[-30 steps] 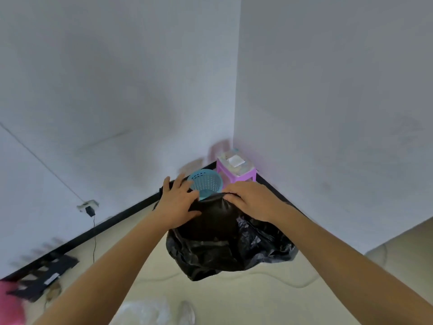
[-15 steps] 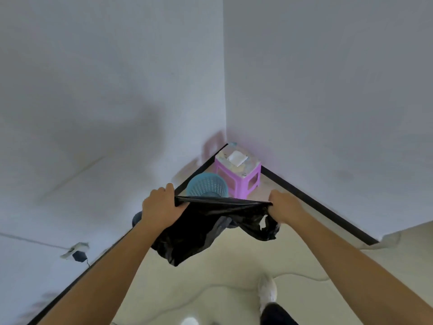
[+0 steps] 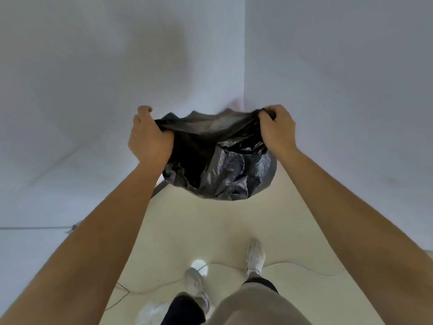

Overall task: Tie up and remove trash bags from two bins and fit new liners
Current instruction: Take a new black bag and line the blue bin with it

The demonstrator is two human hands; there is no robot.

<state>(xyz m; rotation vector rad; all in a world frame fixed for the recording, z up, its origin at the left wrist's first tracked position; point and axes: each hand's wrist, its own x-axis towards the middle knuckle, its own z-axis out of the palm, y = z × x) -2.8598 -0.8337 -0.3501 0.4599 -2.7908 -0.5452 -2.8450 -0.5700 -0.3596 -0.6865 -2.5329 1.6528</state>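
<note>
A black plastic trash bag (image 3: 225, 170) hangs in the air in front of me, its mouth spread wide and its body billowing below. My left hand (image 3: 150, 139) grips the bag's rim on the left side. My right hand (image 3: 277, 129) grips the rim on the right side. Both fists are curled round the plastic at about chest height, facing the corner of two white walls. The blue bin and the purple stool are hidden behind the bag.
The floor is cream-coloured, and a thin cable (image 3: 293, 266) runs across it. My two feet in white shoes (image 3: 255, 256) stand near the bottom of the view. A clear plastic bag (image 3: 150, 313) lies on the floor by my left foot.
Both hands have lifted the bag higher and spread its mouth open, and it has filled with air. The view tilted down; the blue bin and purple stool are now covered by the bag.
</note>
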